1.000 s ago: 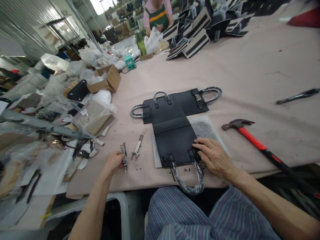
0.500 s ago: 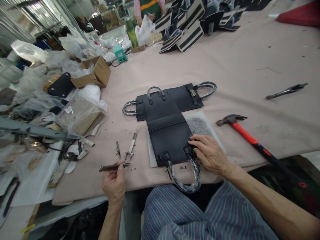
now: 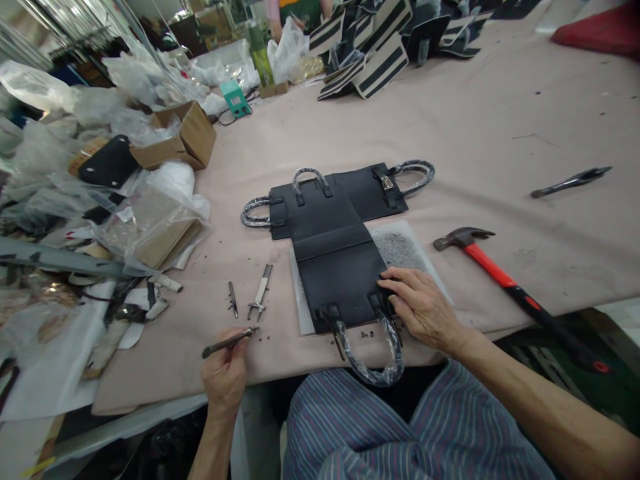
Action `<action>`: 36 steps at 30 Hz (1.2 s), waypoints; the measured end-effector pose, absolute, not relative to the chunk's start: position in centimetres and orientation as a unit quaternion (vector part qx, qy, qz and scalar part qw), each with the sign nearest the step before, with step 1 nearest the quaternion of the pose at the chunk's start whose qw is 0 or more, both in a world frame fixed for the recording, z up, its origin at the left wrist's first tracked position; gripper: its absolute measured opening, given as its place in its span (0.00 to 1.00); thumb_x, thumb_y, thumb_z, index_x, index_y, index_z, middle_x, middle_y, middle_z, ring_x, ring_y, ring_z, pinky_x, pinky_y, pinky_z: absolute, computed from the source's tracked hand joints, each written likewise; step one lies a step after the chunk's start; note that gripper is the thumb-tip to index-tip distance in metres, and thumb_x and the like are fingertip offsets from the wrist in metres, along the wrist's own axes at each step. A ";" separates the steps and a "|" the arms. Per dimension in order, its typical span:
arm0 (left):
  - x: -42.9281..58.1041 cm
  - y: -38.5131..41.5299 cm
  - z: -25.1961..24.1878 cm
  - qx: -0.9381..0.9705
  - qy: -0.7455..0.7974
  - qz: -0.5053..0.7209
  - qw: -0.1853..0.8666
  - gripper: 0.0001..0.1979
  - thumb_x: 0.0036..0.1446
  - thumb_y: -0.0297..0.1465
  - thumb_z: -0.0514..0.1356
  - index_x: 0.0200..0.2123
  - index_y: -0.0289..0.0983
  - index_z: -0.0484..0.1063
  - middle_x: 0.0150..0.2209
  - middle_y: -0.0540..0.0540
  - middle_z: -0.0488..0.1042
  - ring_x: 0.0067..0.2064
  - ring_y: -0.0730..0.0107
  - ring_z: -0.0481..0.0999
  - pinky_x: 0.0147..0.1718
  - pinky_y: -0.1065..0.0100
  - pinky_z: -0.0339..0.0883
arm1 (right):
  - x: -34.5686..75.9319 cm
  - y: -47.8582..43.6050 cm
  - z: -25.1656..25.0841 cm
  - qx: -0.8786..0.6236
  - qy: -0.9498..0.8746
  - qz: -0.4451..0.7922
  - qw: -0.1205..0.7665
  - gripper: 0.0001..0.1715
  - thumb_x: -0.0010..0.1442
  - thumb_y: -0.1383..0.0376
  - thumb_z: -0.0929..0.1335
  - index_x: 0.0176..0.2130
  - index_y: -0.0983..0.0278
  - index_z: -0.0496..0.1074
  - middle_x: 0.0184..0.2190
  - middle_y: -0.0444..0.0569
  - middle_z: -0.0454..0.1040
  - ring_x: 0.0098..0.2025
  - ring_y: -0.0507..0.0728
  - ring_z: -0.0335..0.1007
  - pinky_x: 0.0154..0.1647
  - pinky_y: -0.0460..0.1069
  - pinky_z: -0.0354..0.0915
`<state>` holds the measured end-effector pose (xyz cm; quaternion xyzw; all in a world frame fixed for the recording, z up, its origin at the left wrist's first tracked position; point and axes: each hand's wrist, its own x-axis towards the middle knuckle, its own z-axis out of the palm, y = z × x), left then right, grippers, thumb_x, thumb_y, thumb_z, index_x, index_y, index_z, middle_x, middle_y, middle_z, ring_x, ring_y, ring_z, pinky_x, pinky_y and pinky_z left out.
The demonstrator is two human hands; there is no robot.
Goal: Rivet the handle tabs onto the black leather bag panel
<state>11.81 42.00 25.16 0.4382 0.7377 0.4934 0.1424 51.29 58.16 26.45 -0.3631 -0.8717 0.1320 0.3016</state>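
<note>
My left hand (image 3: 225,367) is closed around a slim dark metal punch (image 3: 225,343), held near the table's front edge with its tip pointing right. Before me a black bag panel (image 3: 343,267) lies flat and unfolded, with plastic-wrapped handles at its ends. My right hand (image 3: 423,310) grips the panel's right edge beside the near handle (image 3: 377,380), which hangs over the table edge; its thumb is hidden. Small dark rivets (image 3: 367,335) lie close to that handle. A second short punch (image 3: 233,299) and a forked metal tool (image 3: 261,293) rest left of the panel.
A claw hammer (image 3: 493,267) with a red and black handle lies at the right, beyond it pincers (image 3: 571,183). A speckled white sheet (image 3: 407,253) is under the panel. Plastic bags and a cardboard box (image 3: 197,137) crowd the left. Striped pieces (image 3: 383,67) and another person are at the back.
My left hand has shifted slightly, and the punch in it now tilts with its tip higher. My right hand has stayed on the panel. The view has turned a little.
</note>
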 end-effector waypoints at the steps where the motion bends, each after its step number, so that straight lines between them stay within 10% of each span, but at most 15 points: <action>1: 11.8 42.1 25.5 0.475 0.727 0.477 0.138 0.09 0.59 0.37 0.66 0.39 0.38 0.80 0.42 0.44 0.81 0.46 0.61 0.81 0.55 0.58 0.74 | 51.3 58.2 26.5 -0.363 -0.872 0.132 0.301 0.18 0.68 0.68 0.62 0.55 0.62 0.71 0.55 0.56 0.72 0.57 0.65 0.68 0.57 0.63 0.64; 14: 13.4 44.7 27.0 0.263 0.756 0.547 0.247 0.29 0.50 0.35 0.70 0.55 0.40 0.67 0.31 0.53 0.76 0.28 0.72 0.77 0.28 0.72 0.72 | 51.3 58.2 26.6 -0.384 -0.861 0.164 0.290 0.20 0.67 0.67 0.63 0.57 0.59 0.72 0.56 0.54 0.72 0.57 0.66 0.68 0.57 0.64 0.64; 27: 18.1 43.2 29.7 -0.038 0.428 0.658 0.618 0.17 0.42 0.27 0.71 0.36 0.37 0.70 0.29 0.52 0.62 0.28 0.77 0.66 0.22 0.77 0.67 | 51.3 58.3 26.4 -0.375 -0.865 0.155 0.295 0.20 0.67 0.67 0.63 0.56 0.60 0.71 0.56 0.55 0.72 0.57 0.66 0.68 0.57 0.64 0.64; 36: 21.9 44.6 29.5 0.089 0.627 0.567 0.526 0.24 0.42 0.39 0.76 0.35 0.38 0.68 0.31 0.52 0.75 0.20 0.81 0.66 0.15 0.78 0.56 | 51.3 58.2 26.4 -0.370 -0.871 0.139 0.293 0.19 0.67 0.68 0.63 0.56 0.61 0.70 0.56 0.56 0.72 0.57 0.66 0.68 0.57 0.64 0.64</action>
